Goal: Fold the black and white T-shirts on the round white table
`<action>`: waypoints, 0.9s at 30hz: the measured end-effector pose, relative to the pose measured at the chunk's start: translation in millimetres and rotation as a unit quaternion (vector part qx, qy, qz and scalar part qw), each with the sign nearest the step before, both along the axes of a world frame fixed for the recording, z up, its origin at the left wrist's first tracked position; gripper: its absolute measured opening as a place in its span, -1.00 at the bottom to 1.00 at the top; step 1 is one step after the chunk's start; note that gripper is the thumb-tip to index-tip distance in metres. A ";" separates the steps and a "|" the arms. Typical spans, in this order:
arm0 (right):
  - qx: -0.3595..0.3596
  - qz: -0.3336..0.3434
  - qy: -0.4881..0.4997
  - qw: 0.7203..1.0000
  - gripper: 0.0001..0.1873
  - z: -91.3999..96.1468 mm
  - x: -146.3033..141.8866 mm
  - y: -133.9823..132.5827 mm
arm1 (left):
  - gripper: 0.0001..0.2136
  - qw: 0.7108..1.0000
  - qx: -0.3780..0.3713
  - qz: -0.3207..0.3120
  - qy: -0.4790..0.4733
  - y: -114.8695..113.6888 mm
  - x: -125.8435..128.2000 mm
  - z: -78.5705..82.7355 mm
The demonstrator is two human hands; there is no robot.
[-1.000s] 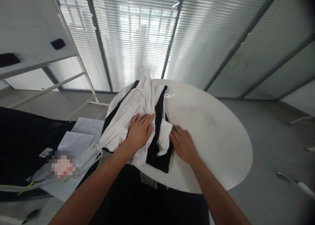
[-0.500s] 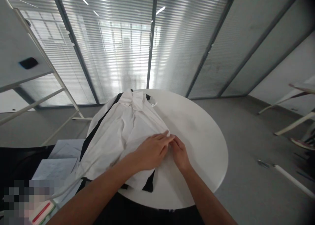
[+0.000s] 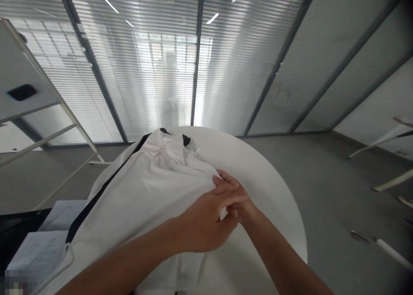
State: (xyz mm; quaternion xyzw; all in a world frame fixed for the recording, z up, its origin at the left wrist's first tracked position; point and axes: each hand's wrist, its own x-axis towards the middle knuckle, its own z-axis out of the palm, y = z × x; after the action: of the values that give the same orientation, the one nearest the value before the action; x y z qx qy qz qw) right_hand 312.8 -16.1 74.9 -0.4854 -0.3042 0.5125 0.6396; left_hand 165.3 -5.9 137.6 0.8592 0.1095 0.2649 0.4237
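A white garment (image 3: 145,187) with a black edge and a thin white cord lies over the left part of the round table (image 3: 267,179). Its top end is gathered into folds, with black bits sticking out behind. My right hand (image 3: 247,204) has its fingertips on the garment's right edge and seems to pinch the cloth there. Across it lies my left hand (image 3: 206,219), fingers stretched over the right hand and thumb bent below, with a gap between. The left hand partly hides the right fingers.
Papers (image 3: 40,250) rest on a black surface at the left. A whiteboard stand (image 3: 69,114) rises behind them, before a glass partition with blinds (image 3: 155,71). On the floor at right lies a white pole-like object (image 3: 392,252); pale furniture legs (image 3: 393,181) stand beyond.
My left hand has slid right, over the right hand. The cloth has smoothed and spread toward me, covering the black piece near the table's front. The view has shifted slightly.
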 end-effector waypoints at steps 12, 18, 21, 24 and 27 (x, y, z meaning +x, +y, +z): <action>-0.191 -0.137 -0.088 0.968 -0.46 -25.3 75.9 -66.0 | -0.55 0.806 0.178 0.386 0.412 157.4 -86.5 -70.4; -0.195 -0.144 -0.424 0.873 -0.69 -44.7 105.2 -60.7 | -0.47 0.788 0.181 0.387 0.444 170.7 -81.1 -78.4; -0.154 -0.154 -0.559 0.800 -0.65 -34.3 94.6 -27.8 | -0.43 0.781 0.226 0.403 0.420 181.6 -65.5 -69.3; -0.100 -0.075 -0.611 0.782 -0.63 -24.9 61.5 21.5 | -0.52 0.776 0.222 0.408 0.427 192.5 -55.5 -70.8; -0.134 -0.018 -0.678 0.722 -0.52 -28.4 23.6 70.4 | -0.61 0.795 0.200 0.398 0.411 196.9 -54.0 -79.5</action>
State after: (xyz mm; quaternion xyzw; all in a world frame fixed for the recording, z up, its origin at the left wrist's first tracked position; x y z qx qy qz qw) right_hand 336.4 54.4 46.5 -0.7894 -0.5762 0.0704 0.1998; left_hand 111.3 191.0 58.1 0.8332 0.5507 0.0478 0.0144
